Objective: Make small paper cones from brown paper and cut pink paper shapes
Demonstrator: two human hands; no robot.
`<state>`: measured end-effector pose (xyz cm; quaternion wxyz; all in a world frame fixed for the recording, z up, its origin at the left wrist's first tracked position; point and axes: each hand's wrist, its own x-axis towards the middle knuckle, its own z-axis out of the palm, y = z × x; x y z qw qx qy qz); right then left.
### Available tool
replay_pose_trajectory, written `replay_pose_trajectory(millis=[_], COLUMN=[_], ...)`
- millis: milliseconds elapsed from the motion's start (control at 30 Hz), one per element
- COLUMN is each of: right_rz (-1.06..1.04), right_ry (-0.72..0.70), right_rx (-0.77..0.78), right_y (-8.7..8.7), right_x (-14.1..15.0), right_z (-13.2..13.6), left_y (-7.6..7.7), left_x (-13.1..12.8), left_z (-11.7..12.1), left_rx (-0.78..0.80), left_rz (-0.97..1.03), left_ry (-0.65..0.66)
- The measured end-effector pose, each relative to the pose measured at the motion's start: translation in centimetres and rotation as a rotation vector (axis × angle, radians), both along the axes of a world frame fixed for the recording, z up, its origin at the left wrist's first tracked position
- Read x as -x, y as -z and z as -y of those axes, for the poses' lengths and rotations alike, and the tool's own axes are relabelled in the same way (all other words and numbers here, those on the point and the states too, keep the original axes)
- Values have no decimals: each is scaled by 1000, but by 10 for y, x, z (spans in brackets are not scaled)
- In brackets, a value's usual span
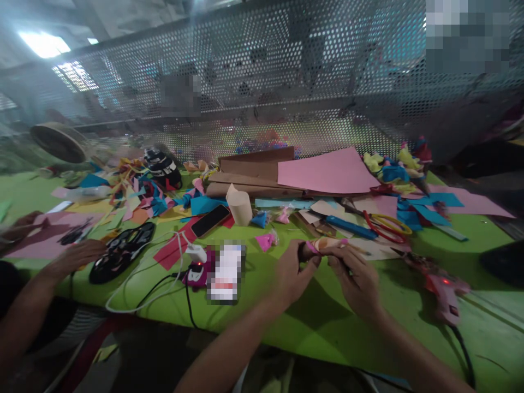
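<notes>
My left hand (295, 273) and my right hand (357, 275) are close together above the green table. Between their closed fingers is a small tan and pink paper piece (326, 245); its exact shape is partly hidden by the fingers. Just left of my hands lies a small bright pink paper bundle (266, 240). Behind it are a blue bundle (260, 219) and a pale pink bundle (284, 214). A blue cutter (351, 226) rests beyond my right hand, near red and yellow loop handles (387, 225).
A pink glue gun (447, 295) with a lit red light lies at right, its cord trailing. To the left are a phone (226, 273), a power strip (196, 273), cables and a tan paper roll (240, 206). A co-worker's hand (79, 254) is at far left. Behind stands perforated metal (254, 65).
</notes>
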<state>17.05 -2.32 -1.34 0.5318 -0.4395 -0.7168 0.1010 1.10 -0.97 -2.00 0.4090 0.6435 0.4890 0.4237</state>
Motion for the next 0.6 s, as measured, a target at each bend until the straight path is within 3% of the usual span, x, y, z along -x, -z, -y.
replay_pose_trajectory(millis=[333, 600], right_rz=[25, -23], right_ry=[-31, 8], right_rx=[12, 82], right_y=[0, 0], right_x=[0, 0], right_z=[2, 2], left_y=[2, 6], left_x=[-1, -2], left_z=[0, -3], left_rx=[-12, -6], left_rz=[-47, 90], left_ry=[-38, -17])
